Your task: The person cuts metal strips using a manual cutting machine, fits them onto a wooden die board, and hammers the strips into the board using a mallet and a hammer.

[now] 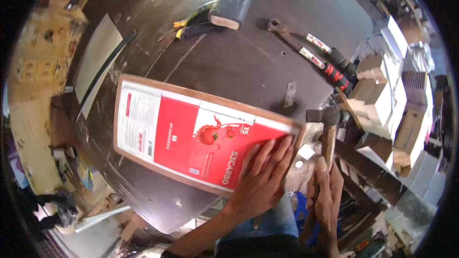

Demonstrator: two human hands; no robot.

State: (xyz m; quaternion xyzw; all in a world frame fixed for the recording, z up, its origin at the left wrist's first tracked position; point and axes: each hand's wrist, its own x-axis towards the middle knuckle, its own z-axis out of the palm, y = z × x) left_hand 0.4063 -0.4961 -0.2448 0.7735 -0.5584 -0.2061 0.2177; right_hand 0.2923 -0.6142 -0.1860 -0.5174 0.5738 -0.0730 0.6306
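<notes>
A flat board [177,133] with a brown edge and a red and white printed face lies tilted on the dark table. Spread over its right end, my left hand [263,176] rests flat with fingers apart. My right hand [327,186] is wrapped round the wooden handle of a hammer [329,138], just right of the board. The hammer's dark head is at the top, beyond my fingers. Beneath the hammer is a worn pale block [301,174] with a small white square piece [305,152] on it.
Pincers [311,50] with wrapped handles lie on the dark table [191,71] at the upper right. Near the top are a dark block [233,2] and a yellow-tipped tool [191,26]. A small metal plate [289,94] lies above the board. Cut pieces [373,100] are piled at the right.
</notes>
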